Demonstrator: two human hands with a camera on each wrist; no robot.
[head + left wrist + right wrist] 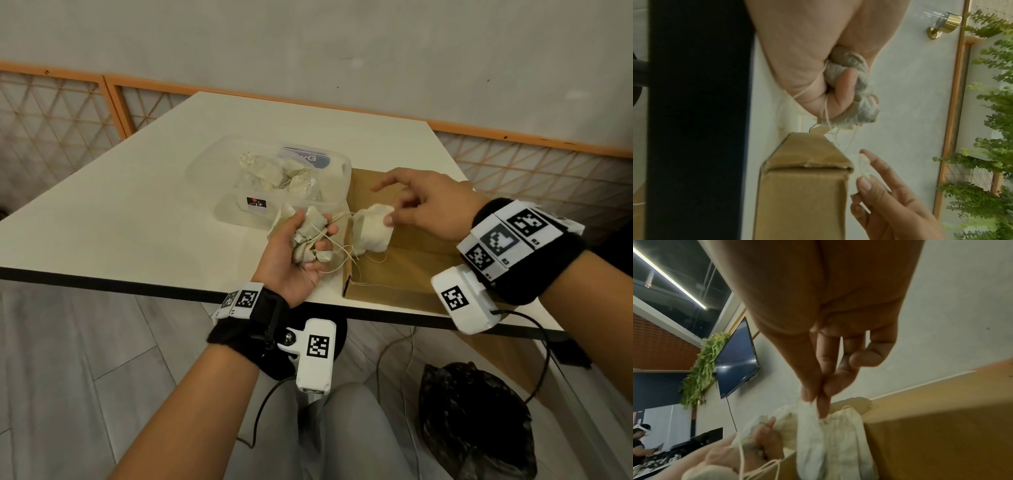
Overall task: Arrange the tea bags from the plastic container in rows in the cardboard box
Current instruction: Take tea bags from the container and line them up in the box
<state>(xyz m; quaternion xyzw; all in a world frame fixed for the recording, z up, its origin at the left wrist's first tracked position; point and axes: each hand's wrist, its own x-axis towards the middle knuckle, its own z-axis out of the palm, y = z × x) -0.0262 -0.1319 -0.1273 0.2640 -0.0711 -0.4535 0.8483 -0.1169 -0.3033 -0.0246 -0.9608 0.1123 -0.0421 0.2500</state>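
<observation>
Wall, pale grey and matt, rises behind the table point(144, 192), with an orange-framed lattice screen point(58, 113) along its foot. The table is a smooth cream slab with a dark edge over grey plank flooring. A crumpled black bag point(476, 425) sits on the floor below the table's near edge, and a cable hangs there too.

On the table, the box point(407, 267) is flat brown cardboard with its top open. Its left wall stands between the two hands. Touching the box's left side is the tub point(274, 178), clear plastic with rounded corners and a blue label, and several tea bags point(274, 171) are heaped in it.

Left of the box, over the table's near edge, the left hand point(291, 257) curls tight round a bunch point(310, 236) of crumpled off-white tea bags, their thin strings trailing over the box wall. Above the box's left wall, the right hand point(431, 209) pinches one limp, gauzy tea bag point(371, 228) by its top between thumb and fingertip, the other fingers spread loose; the bag hangs partly inside the box. Both wrists wear black bands with white marker blocks.
</observation>
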